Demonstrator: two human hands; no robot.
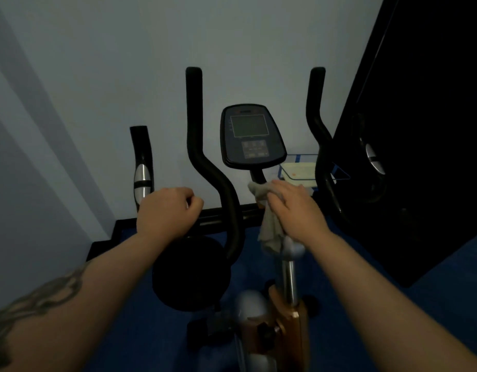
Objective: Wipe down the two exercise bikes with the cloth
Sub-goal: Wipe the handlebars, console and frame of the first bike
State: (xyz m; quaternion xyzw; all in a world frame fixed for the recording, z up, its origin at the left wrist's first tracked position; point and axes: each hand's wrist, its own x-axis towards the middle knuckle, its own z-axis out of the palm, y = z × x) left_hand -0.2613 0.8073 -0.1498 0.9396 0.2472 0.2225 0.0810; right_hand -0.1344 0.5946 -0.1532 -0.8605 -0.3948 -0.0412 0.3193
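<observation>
Handlebars (194, 124): matt black, foam-like. Console (252, 136): smooth dark plastic, dull grey screen. Post (288, 280): shiny bare metal. Cloth (271, 226): soft grey crumpled fabric. Frame (291, 328): glossy copper-orange.

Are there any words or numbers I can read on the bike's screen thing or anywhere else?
None can be read.
Console: a small mark above the screen and markings on the buttons, all too blurred and dark to read.
Screen: blank, no digits showing.
Box behind the bike: no legible label.
</observation>
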